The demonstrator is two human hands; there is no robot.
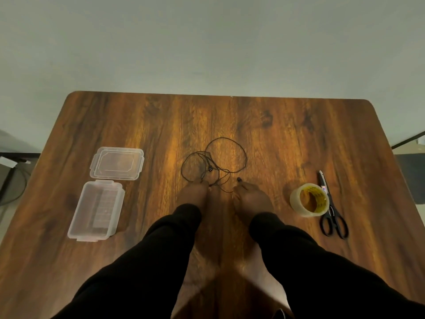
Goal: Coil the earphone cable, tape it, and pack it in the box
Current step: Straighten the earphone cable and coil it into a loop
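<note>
Both hands, left hand (195, 192) and right hand (250, 196), pinching earphone cable (225, 155); fingertips blurred, grip unclear.

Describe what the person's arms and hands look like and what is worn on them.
Both arms are covered by long black sleeves, the left sleeve and the right sleeve, plain with no visible markings, ending at the wrists. The left hand and the right hand are bare: no gloves, rings or watch can be seen.
</note>
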